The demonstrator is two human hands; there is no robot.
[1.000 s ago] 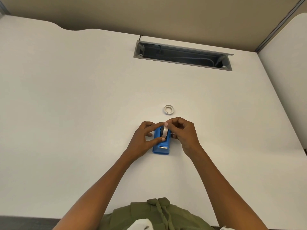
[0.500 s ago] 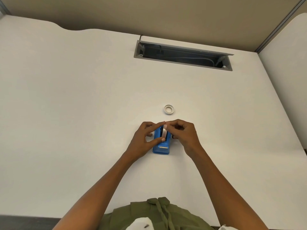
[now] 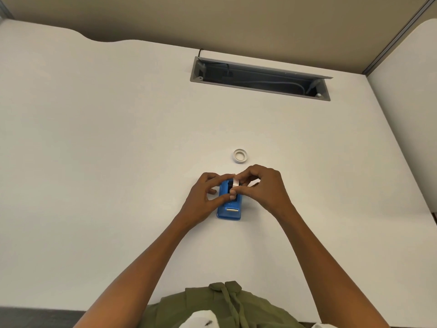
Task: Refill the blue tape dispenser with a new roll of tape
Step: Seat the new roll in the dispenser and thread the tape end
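The blue tape dispenser (image 3: 229, 209) lies on the white desk (image 3: 118, 162), its cutter end toward me. A roll of tape (image 3: 235, 182) stands on edge in the dispenser's well. My left hand (image 3: 203, 197) grips the dispenser's left side, thumb reaching across its top. My right hand (image 3: 264, 188) pinches the roll from the right, fingers curled over it. The roll's lower half is hidden by the fingers and the dispenser. A small white ring, a bare tape core (image 3: 240, 156), lies flat just beyond the hands.
A grey cable tray opening (image 3: 260, 79) with cables inside is cut into the desk at the back. A beige partition runs behind the desk. A second white surface (image 3: 413, 91) adjoins at the right. My green garment shows at the near edge.
My right hand's fingers have shifted a little over the roll, and the roll sits slightly lower in the dispenser. My left hand stays on the dispenser.
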